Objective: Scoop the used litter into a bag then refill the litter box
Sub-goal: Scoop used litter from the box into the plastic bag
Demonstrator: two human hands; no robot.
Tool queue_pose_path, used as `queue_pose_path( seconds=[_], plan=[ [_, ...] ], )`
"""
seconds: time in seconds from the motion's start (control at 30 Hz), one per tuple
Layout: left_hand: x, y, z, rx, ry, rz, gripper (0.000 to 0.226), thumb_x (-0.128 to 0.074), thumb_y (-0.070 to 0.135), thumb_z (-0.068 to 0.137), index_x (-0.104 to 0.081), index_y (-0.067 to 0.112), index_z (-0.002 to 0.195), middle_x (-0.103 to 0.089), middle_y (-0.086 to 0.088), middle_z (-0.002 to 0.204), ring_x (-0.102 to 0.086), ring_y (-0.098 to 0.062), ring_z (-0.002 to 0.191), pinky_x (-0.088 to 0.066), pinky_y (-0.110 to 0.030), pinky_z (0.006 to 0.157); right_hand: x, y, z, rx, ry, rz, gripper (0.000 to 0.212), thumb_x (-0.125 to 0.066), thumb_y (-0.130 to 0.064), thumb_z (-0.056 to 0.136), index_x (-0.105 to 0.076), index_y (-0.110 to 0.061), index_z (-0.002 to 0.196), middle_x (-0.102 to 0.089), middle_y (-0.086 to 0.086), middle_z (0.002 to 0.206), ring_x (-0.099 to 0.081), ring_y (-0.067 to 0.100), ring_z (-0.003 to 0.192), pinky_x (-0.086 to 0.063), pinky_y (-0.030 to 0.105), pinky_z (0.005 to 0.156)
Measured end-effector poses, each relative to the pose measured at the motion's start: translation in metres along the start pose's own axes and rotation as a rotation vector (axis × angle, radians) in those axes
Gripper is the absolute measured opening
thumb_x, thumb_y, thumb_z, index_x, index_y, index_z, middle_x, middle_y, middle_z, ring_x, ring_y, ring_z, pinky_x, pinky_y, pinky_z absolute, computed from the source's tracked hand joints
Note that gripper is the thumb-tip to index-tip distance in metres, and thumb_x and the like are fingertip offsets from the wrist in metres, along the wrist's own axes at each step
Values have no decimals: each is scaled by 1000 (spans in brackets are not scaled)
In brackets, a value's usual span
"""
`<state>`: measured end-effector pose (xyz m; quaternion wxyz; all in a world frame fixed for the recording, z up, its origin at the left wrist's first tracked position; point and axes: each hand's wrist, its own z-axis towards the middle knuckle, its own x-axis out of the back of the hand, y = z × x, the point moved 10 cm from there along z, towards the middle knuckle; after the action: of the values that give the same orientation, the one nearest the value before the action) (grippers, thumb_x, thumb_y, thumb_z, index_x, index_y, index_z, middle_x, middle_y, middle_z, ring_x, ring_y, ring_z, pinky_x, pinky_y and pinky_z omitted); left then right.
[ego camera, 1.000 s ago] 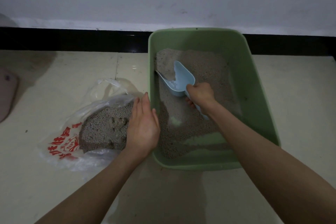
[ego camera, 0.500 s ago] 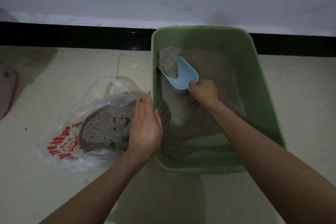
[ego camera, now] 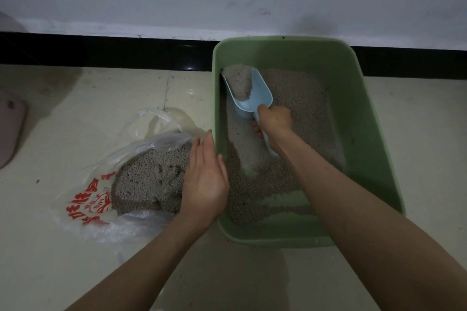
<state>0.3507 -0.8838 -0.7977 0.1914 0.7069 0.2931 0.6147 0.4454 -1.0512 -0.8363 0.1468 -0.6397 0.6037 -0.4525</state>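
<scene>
At nine o'clock a plastic bag (ego camera: 101, 194) of used litter lies on the floor. The left hand (ego camera: 204, 179), flat and unclenched, stands between it and the green litter box (ego camera: 364, 118). Inside, the right hand (ego camera: 274, 122) grips a blue scoop (ego camera: 260, 98), litter-filled, toward twelve o'clock.

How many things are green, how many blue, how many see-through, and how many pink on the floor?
Green: 1, the litter box
Blue: 1, the scoop
See-through: 1, the plastic bag
Pink: 1, an object at the left edge
Total: 4
</scene>
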Motion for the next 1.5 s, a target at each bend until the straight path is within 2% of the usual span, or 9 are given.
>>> queue_pose_path(
  seconds=[0.1,0.27,0.43,0.57,0.77,1.5],
  plan=[
    [0,0,0,-3,4,-4,51,-26,19,100,-14,8,147,-25,-14,151,-12,-25,143,-14,-36,115,-3,2,-3,-60,-19,90,25,-47,-14,89,-61,4,100,-56,9,63,-50,17,51,-37,23,44],
    [1,0,1,-13,13,-17,50,-27,17,99,-16,7,147,-26,-14,151,-13,-26,143,-14,-36,115,-9,7,-8,-116,-52,276,19,-47,-14,92,-57,-1,101,-57,9,67,-51,16,54,-42,23,46],
    [1,0,0,-17,9,-25,50,-27,18,99,-14,8,147,-26,-13,151,-13,-25,143,-13,-36,115,-16,10,-12,-30,-75,258,19,-44,-12,93,-56,-6,81,-55,6,64,-50,13,52,-41,21,46],
    [0,-1,1,-19,9,-21,50,-27,18,99,-16,8,147,-27,-13,150,-14,-25,142,-15,-37,115,-11,12,-9,-17,-60,260,17,-43,-15,95,-56,-4,92,-55,5,64,-50,13,53,-42,21,49],
    [-1,-3,2,-5,-4,-21,51,-26,20,100,-12,9,148,-23,-12,152,-11,-23,143,-15,-37,115,-15,14,-8,-35,-82,296,18,-44,-16,95,-58,-3,95,-56,6,65,-51,13,52,-43,22,49],
    [0,0,2,-24,9,-33,51,-28,17,99,-15,7,147,-26,-13,151,-12,-24,143,-12,-33,115,-23,14,-10,-61,-89,345,18,-44,-15,95,-56,-3,91,-55,7,67,-51,15,53,-43,23,49]
  ],
)
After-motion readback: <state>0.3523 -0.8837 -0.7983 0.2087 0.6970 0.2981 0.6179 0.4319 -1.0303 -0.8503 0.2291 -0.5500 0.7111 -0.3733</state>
